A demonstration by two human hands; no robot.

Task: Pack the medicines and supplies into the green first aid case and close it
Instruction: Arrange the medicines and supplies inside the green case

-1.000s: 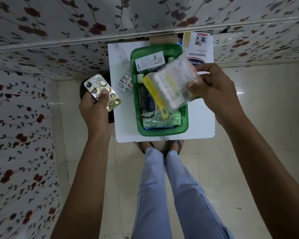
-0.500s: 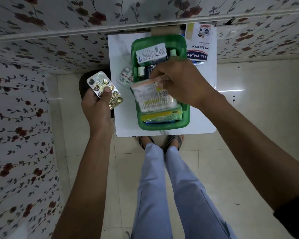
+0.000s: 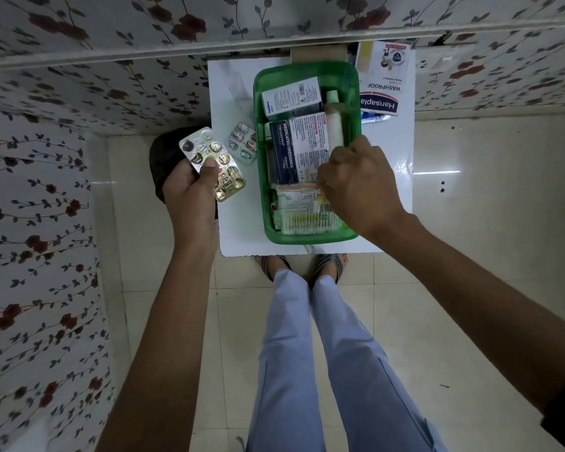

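Note:
The green first aid case [image 3: 307, 70] stands open on a small white table [image 3: 235, 223]. Inside lie a white medicine box [image 3: 291, 98], a blue-and-white medicated dressings box [image 3: 299, 148], a white roll [image 3: 335, 125] and, at the near end, a clear packet with yellow and orange print [image 3: 302, 208]. My right hand [image 3: 356, 182] rests over the case's right side, fingers pinched on the packet's top right corner. My left hand [image 3: 193, 187] hovers left of the table and holds a silver blister strip of gold tablets [image 3: 214, 163].
A second small blister strip [image 3: 242, 143] lies on the table just left of the case. A white Hansaplast plaster box [image 3: 382, 79] lies at the far right corner against the floral wall [image 3: 111, 27]. A dark round object [image 3: 163, 158] sits under my left hand. My legs stand at the table's near edge.
My right hand brought the clear packet down from above the case and laid it flat in the near end. The left hand kept its blister strip almost still.

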